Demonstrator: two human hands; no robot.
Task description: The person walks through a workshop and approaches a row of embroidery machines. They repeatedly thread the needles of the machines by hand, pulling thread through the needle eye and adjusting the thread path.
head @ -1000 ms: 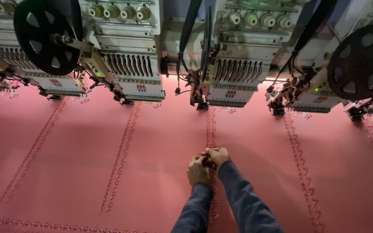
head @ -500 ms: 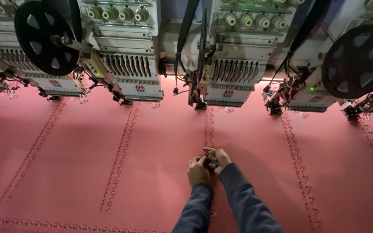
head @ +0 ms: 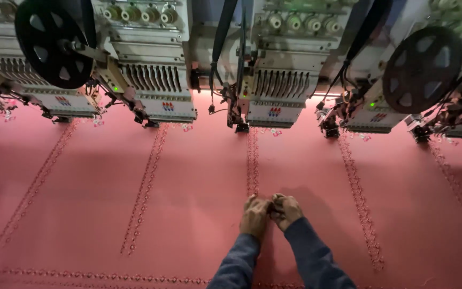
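Both hands are pressed together on the pink fabric: the left hand (head: pixel 254 216) and the right hand (head: pixel 285 210) touch at the fingertips, fingers curled narrow and pinching at something small between them, which cannot be made out. Compared with a second ago, the hands sit a little closer together and slightly lower on the cloth; the grip point has stayed on the same stitched line. Judged from this, the fine work at that one spot continues rather than moving along the row.

Directly beyond the fingertips runs the vertical line of pink embroidered stitching (head: pixel 252 160), leading away from the hands to the white multi-needle embroidery head (head: pixel 274 91). Blue sleeves (head: pixel 316 259) cover both forearms below the hands.

Surface: a wide stretched sheet of salmon-pink cloth (head: pixel 199 214), bearing further stitched lines to either side of the hands and a horizontal stitched border (head: pixel 81 275) nearer than the hands. Farther out, to the left and right, matching machine heads carry a black spoked reel (head: pixel 49 43) and a second black reel (head: pixel 421 67). Small green indicator lamps glow on the heads.
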